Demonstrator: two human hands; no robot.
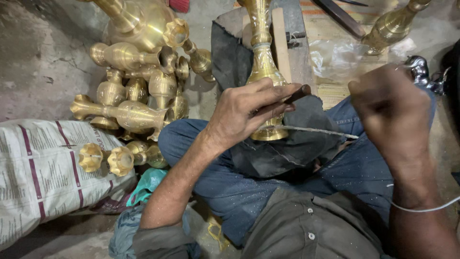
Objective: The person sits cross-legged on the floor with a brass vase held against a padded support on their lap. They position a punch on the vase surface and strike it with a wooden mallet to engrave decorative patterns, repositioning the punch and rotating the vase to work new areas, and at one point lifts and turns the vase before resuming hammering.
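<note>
A brass vase [264,72] was seen lying along the lap, its long axis running away from the body, foot near the knees and neck far off toward the top of the view. It rested on a dark cloth [287,144] spread over the blue-trousered legs. The left hand [247,112] was laid directly over the vase's lower body, fingers closed round a dark tool [298,92] whose tip pointed right; this hand was the nearer one to the vase. The right hand [390,108] was held apart, well to the right of the vase, blurred and bunched into a fist; what it gripped could not be told, though a shiny metal piece [421,72] showed just beyond it. A thin cord [318,130] was stretched between the vase's foot and the right side.

One vase was counted under the hands, one more at upper right [393,26], and roughly ten in the pile [139,91] at left, beside a printed sack [43,172].
</note>
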